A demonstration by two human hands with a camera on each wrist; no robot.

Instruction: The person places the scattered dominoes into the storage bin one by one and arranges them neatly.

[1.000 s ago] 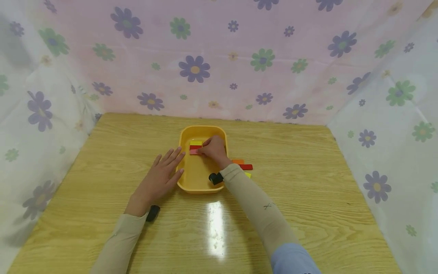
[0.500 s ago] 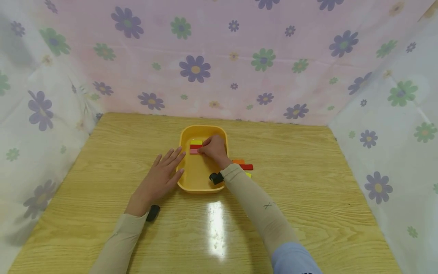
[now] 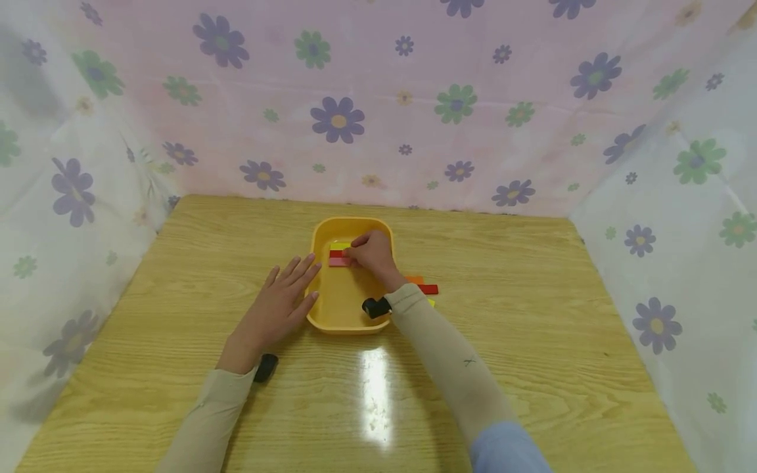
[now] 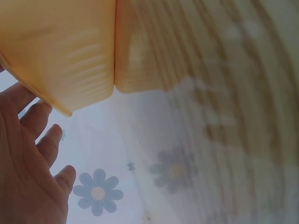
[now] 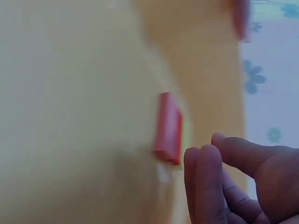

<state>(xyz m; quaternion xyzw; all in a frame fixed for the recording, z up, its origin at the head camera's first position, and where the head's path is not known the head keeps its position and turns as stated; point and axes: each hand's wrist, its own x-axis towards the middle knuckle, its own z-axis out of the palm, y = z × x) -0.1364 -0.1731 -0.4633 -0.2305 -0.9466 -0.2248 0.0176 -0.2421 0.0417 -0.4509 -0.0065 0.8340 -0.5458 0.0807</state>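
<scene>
Left of centre: left hand [image 3: 273, 310], fingers straight and spread, fingertips at the left rim of a yellow tray [image 3: 342, 303]; nothing gripped. Black wrist camera [image 3: 266, 368] sits below that hand. Tray, upper left: yellow block [image 3: 340, 246], red block [image 3: 336, 253] and pink block [image 3: 338, 262] lie side by side, top to bottom. Right hand [image 3: 376, 256] reaches in from the right; thumb and fingertips nearly meet beside the blocks' right end, nothing seen between them. Second camera [image 3: 375, 307] hangs over the tray's lower right. Beyond, on the table [image 3: 532, 276]: orange strip [image 3: 416, 280], red strip [image 3: 428, 289], yellow piece [image 3: 432, 303], partly behind the right sleeve [image 3: 443, 348], which bears a dark "X" [image 3: 470, 362].
</scene>
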